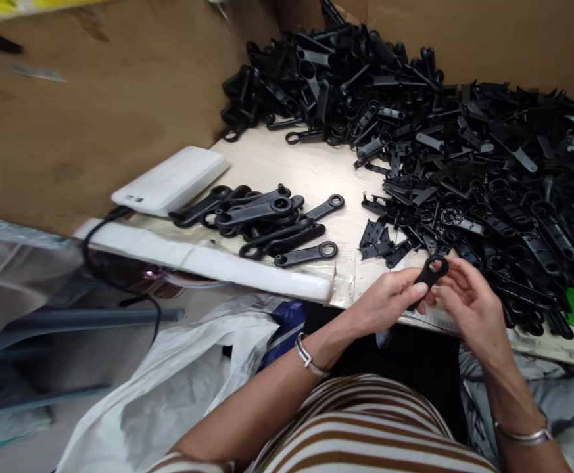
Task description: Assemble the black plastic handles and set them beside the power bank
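Observation:
Over the front edge of the table, my left hand [390,299] is closed on a black plastic handle [425,277] with a ring at one end, its thumb lying along the shank. My right hand [474,305] is at the ring end of the same handle, its fingers curled and touching the ring's side. Its fingertips are partly hidden. To the left lies a small pile of similar ring-ended black handles [254,213]. Loose flat black plastic pieces [378,238] lie just beyond my hands.
A large heap of black plastic parts [326,85] covers the back and right of the table [287,157]. A white box-shaped device [171,179] with a black cable [87,246] stands at left. Cardboard walls [94,118] rise behind. White foam [208,259] lines the front edge.

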`<move>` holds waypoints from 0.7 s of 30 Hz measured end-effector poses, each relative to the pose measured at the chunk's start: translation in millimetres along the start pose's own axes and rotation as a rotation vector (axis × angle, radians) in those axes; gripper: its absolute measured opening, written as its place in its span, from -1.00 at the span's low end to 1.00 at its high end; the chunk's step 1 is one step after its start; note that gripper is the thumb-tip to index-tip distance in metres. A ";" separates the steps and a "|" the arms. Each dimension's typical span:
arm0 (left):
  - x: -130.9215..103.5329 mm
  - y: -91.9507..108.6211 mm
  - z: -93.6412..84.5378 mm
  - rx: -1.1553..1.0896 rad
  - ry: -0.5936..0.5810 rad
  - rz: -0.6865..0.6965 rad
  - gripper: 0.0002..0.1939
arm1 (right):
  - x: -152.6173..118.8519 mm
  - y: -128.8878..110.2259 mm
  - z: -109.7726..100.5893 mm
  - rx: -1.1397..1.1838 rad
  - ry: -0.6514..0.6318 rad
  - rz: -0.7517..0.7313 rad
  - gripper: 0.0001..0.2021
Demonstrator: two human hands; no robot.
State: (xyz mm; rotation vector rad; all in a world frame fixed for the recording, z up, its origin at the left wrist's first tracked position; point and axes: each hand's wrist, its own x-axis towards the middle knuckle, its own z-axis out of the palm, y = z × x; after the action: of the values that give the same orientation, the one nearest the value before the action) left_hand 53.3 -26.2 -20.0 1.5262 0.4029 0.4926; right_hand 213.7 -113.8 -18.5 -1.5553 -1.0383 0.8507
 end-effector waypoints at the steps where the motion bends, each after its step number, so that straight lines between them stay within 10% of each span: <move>1: -5.0 2.7 0.4 0.095 0.020 0.019 -0.72 | -2.5 1.2 1.4 -0.051 -0.025 -0.013 -0.58; 7: -42.5 14.8 -30.5 1.054 0.490 0.311 -0.63 | 6.9 4.3 0.6 -0.526 -0.085 -0.223 -0.76; 11: -52.1 13.4 -76.4 1.444 0.814 0.144 -0.64 | 27.0 -8.2 23.7 -0.759 -0.115 -0.543 -0.81; 21: -53.8 15.6 -118.0 1.387 0.848 -0.017 -0.74 | 46.1 -20.3 57.1 -1.232 -0.216 -0.625 -0.80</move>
State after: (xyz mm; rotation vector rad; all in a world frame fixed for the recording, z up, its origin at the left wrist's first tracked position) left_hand -56.5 43.7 -9.0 2.5539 1.6591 0.9292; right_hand 175.2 -48.5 -11.4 -1.8753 -2.2924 -0.1736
